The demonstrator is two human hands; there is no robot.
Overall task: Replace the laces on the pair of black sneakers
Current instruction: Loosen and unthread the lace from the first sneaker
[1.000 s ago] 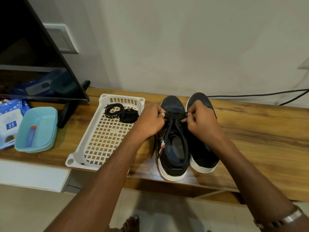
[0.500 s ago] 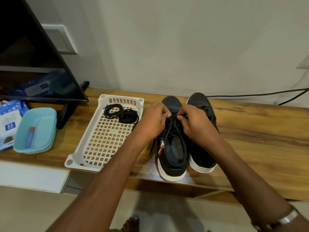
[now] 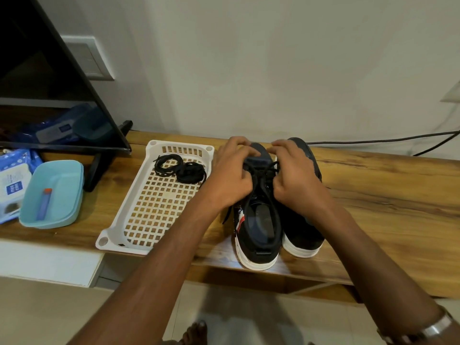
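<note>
Two black sneakers with white soles stand side by side on the desk (image 3: pixel 373 195), toes toward the wall. The left sneaker (image 3: pixel 257 227) carries a black lace (image 3: pixel 261 175) through its upper eyelets. The right sneaker (image 3: pixel 302 230) stands just beside it. Two coiled black laces (image 3: pixel 181 168) lie in the white basket (image 3: pixel 149 210).

The left hand (image 3: pixel 231 179) and right hand (image 3: pixel 295 181) cover the front eyelets of the left sneaker (image 3: pixel 257 220), so whether their blurred fingertips pinch the lace (image 3: pixel 261 174) cannot be told. The right sneaker (image 3: pixel 302 227) is mostly hidden. At left, the frame edge cuts the wipes packet (image 3: pixel 11 183); its print is unreadable.
</note>
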